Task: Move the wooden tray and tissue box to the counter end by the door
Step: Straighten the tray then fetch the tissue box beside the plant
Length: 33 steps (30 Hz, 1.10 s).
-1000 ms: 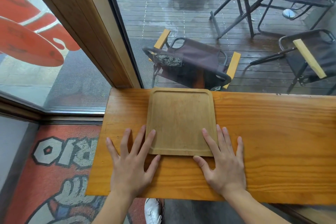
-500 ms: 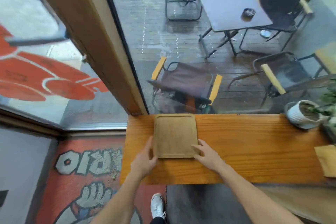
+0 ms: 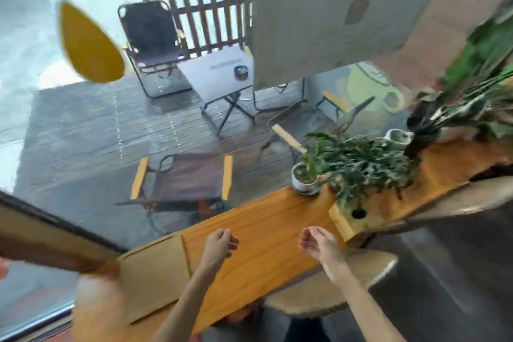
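The pale wooden tray (image 3: 154,275) lies flat at the left end of the orange wooden counter (image 3: 266,233), beside the door frame. My left hand (image 3: 220,244) hovers just right of the tray, fingers loosely curled, holding nothing. My right hand (image 3: 317,243) hangs over the counter's near edge, palm turned up and fingers apart, also holding nothing. A light wooden tissue box (image 3: 352,218) with a round hole in its top sits on the counter to the right of my right hand, partly under plant leaves. The picture is blurred by motion.
A small white potted plant (image 3: 304,178) and a bushy green plant (image 3: 361,164) stand on the counter behind the box; more plants fill the far right. A round stool (image 3: 327,297) stands below the counter. Outside the glass are folding chairs and a table.
Both hands have let go of the tray and moved right along the counter. The view has swung right, bringing the tissue box and plants into sight.
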Tool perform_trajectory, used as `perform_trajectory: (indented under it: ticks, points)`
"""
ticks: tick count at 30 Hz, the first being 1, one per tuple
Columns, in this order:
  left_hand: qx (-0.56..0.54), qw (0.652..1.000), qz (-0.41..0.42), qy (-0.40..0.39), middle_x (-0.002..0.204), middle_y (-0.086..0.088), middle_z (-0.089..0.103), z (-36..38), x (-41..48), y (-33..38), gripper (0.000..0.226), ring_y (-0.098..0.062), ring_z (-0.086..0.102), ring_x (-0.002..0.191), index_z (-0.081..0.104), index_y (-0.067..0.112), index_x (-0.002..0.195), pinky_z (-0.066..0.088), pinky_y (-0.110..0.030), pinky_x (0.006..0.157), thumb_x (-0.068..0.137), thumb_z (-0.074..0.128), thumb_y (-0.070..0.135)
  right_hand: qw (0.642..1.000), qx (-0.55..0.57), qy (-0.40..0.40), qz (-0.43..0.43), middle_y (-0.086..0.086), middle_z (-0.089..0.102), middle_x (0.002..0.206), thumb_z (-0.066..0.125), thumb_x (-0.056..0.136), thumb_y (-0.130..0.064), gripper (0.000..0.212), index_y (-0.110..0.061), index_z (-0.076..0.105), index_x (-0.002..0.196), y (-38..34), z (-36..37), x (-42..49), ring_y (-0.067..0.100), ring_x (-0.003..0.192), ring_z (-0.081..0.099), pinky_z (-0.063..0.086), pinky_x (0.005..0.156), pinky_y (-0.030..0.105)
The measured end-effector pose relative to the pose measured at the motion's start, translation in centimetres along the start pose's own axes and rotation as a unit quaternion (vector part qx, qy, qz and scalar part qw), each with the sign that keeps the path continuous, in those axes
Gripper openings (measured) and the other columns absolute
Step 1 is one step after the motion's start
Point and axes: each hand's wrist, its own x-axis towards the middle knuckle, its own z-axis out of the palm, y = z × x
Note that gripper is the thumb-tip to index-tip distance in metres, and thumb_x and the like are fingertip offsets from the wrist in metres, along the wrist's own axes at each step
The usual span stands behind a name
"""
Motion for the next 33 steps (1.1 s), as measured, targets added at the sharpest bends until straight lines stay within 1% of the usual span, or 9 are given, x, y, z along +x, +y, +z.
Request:
perform_trajectory:
  ticks: [6,14,17,20,22,25,28,31,33]
  points:
    - [0.026,0.995,-0.073,-0.06,0.094,-0.008,0.064,15.0,2.3,4.3,0.017,-0.02,0.06,0.074,0.058,0.008,0.094,0.044,-0.029,0.061,0.098,0.046,0.019,0.976,-0.162,0.144,-0.001,0.007,0.061,0.121,0.046,0.097,-0.001,0.035,-0.005,0.06,0.128,-5.0,-15.1,7.6,0.027,0.115,0.056,0.044,0.093,0.033]
    - [0.012,0.987,-0.151,-0.051,0.087,-0.008,0.062,28.2,5.2,7.3,0.018,-0.02,0.054,0.065,0.06,0.009,0.098,0.039,-0.025,0.05,0.095,0.042,0.009,0.953,-0.28,0.073,0.091,0.012,0.048,0.147,0.05,0.098,-0.02,0.051,-0.009,0.04,0.146,-7.7,-25.6,19.9,0.034,0.13,0.047,0.041,0.107,0.041]
    - [0.0,0.984,-0.169,-0.046,0.083,-0.007,0.059,31.3,7.4,6.5,0.026,-0.019,0.053,0.064,0.059,0.002,0.109,0.043,-0.026,0.051,0.098,0.038,0.011,0.963,-0.251,0.051,0.086,0.007,0.039,0.153,0.052,0.097,-0.037,0.061,-0.013,0.033,0.151,-7.1,-25.3,21.0,0.033,0.141,0.036,0.03,0.114,0.04]
    - [-0.033,0.977,-0.205,-0.052,0.081,-0.005,0.052,33.8,8.4,6.7,0.036,-0.018,0.049,0.066,0.049,0.004,0.133,0.042,-0.03,0.058,0.103,0.037,0.019,0.961,-0.24,0.039,0.13,0.004,0.016,0.163,0.043,0.091,-0.06,0.081,-0.023,0.014,0.156,-4.5,-23.9,21.3,0.032,0.149,0.017,0.016,0.12,0.053]
    - [-0.065,0.968,-0.231,-0.074,0.107,-0.007,0.057,34.8,8.6,6.9,0.047,-0.023,0.057,0.089,0.033,0.013,0.148,0.046,-0.035,0.074,0.104,0.038,0.027,0.965,-0.216,0.004,0.145,0.006,0.01,0.164,0.037,0.098,-0.053,0.074,-0.02,0.005,0.157,-3.0,-21.6,20.7,0.031,0.149,0.015,0.014,0.121,0.051]
    - [-0.01,0.977,-0.202,-0.064,0.154,-0.01,0.037,34.4,9.3,5.5,0.063,-0.031,0.04,0.138,0.021,0.017,0.154,0.035,-0.043,0.111,0.1,0.047,0.036,0.962,-0.197,-0.017,0.186,0.006,0.01,0.164,0.032,0.101,-0.05,0.069,-0.02,0.005,0.156,-1.7,-17.6,18.1,0.028,0.15,0.016,0.016,0.121,0.047]
    - [0.106,0.977,-0.182,0.021,0.148,-0.018,0.041,30.3,9.1,4.3,0.06,-0.037,0.04,0.136,0.033,0.015,0.147,0.034,-0.043,0.113,0.096,0.052,0.041,0.963,-0.161,-0.051,0.21,0.01,0.013,0.164,0.024,0.094,-0.061,0.078,-0.015,0.012,0.156,-3.5,-13.8,14.3,0.028,0.149,0.016,0.019,0.12,0.043]
    - [0.103,0.981,-0.134,0.095,0.134,-0.016,0.04,24.5,7.9,4.1,0.048,-0.038,0.045,0.124,0.043,0.02,0.135,0.038,-0.047,0.109,0.095,0.053,0.045,0.956,-0.116,-0.119,0.241,0.009,0.021,0.161,0.028,0.077,-0.07,0.099,-0.012,0.016,0.155,-4.2,-9.5,11.5,0.027,0.147,0.022,0.025,0.118,0.04]
    - [0.081,0.983,-0.09,0.136,0.125,-0.01,0.037,20.6,6.4,3.4,0.043,-0.034,0.048,0.115,0.047,0.027,0.128,0.042,-0.051,0.105,0.093,0.055,0.049,0.954,-0.064,-0.129,0.262,0.004,0.036,0.155,0.027,0.086,-0.071,0.083,-0.024,0.024,0.154,-1.9,-6.2,10.5,0.028,0.138,0.039,0.038,0.11,0.044]
